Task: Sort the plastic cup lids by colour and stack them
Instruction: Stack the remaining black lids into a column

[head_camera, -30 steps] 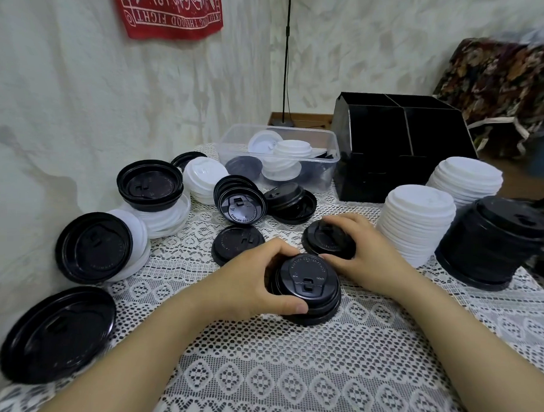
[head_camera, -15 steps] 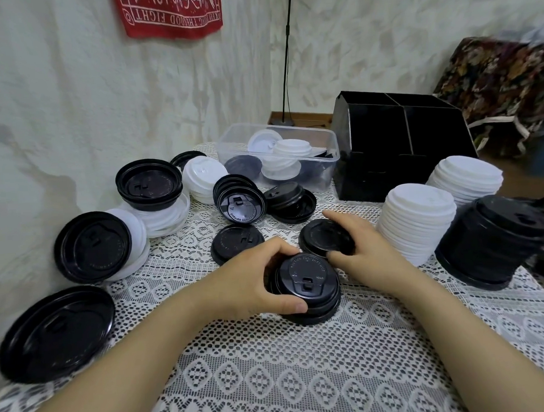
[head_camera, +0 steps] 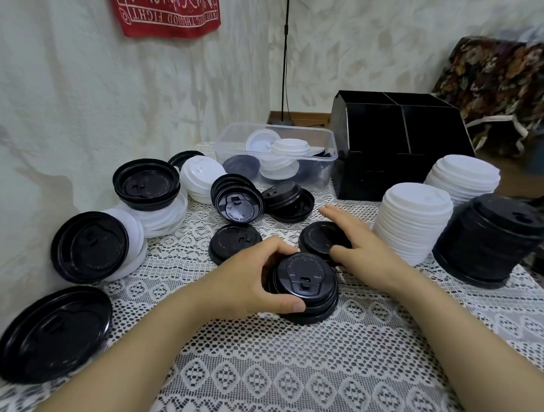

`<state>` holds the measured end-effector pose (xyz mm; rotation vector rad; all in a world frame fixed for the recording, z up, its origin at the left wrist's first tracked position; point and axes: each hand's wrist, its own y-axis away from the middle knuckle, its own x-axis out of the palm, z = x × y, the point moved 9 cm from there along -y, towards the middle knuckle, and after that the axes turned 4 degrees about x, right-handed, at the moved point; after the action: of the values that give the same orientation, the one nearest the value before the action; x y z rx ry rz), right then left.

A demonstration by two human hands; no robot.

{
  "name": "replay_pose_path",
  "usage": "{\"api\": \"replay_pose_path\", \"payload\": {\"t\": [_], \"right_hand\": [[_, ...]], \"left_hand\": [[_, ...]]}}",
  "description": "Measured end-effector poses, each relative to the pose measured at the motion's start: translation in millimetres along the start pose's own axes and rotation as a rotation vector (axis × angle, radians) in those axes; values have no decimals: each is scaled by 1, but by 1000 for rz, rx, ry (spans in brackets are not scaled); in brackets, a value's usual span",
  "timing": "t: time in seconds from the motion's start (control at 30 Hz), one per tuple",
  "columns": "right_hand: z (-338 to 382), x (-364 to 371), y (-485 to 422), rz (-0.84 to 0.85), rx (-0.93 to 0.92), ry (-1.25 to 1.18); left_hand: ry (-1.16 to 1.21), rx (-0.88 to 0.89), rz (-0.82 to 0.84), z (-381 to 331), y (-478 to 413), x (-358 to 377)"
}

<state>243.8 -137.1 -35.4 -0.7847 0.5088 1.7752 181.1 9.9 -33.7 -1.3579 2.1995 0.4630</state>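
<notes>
The job is looking partly done: at the left, loose lids (head_camera: 90, 246), glossy black and matte white discs, are lying mixed on the lace tabletop (head_camera: 270, 375); centrally the left hand (head_camera: 252, 283) is curling round a short black stack (head_camera: 307, 286), the right hand (head_camera: 361, 242) is resting nearly flat on a single black lid (head_camera: 319, 239); rightward, ribbed white stacks (head_camera: 414, 222) and a tall black stack (head_camera: 488, 241) are standing sorted

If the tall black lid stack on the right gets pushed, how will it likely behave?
The black stack looks tilted, so a high push would probably topple it. Thin nested plastic: likely light, though the lace cloth may snag its rim.
</notes>
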Motion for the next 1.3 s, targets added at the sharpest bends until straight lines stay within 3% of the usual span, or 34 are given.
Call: {"api": "replay_pose_path", "payload": {"t": [0.2,0.37,0.77,0.9,1.0,1.1,1.17,1.3], "right_hand": [[-1,-6,1,-64,3,60],[-3,-3,1,-6,22,-76],[0,-1,-1,-2,-45,8],[-1,-9,2,-68,-47,-46],[14,-23,14,-126,-146,-213],[40,-20,33,-7,-294,-308],[51,-7,42,85,-365,-235],[48,11,43,171,-322,-91]], "left_hand": [[1,-2,1,-1,0,0],[-3,2,-1,-1,0,0],[-2,3,2,1,-1,0],[-2,11,6,2,0,-1],[-12,44,31,-1,1,1],[-30,54,16,-1,1,0],[-27,47,-17,0,0,-3],[-7,25,-23,5,0,-4]]}}
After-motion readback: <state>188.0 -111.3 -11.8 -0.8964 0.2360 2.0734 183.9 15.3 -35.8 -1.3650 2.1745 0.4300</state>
